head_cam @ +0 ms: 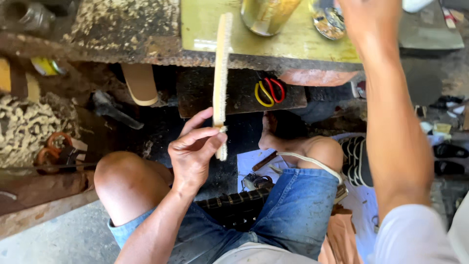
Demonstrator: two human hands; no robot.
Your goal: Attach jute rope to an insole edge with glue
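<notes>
Below the workbench edge (273,61), left hand (193,154) pinching a thin pale sole-shaped piece (222,73) edge-on, thumb and fingers clamped near its lower end, upper end standing against the green bench top. Above, right hand (369,14) reaching over bench beside a yellow can (266,14); fingers cropped, grip impossible to tell.

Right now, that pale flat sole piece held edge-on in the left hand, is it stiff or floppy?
The sole piece is probably fairly stiff: it stands straight though the left hand pinches only its lower end. Likely light, since fingertips alone carry it. Its thin edge suggests some flex if pushed.
</notes>
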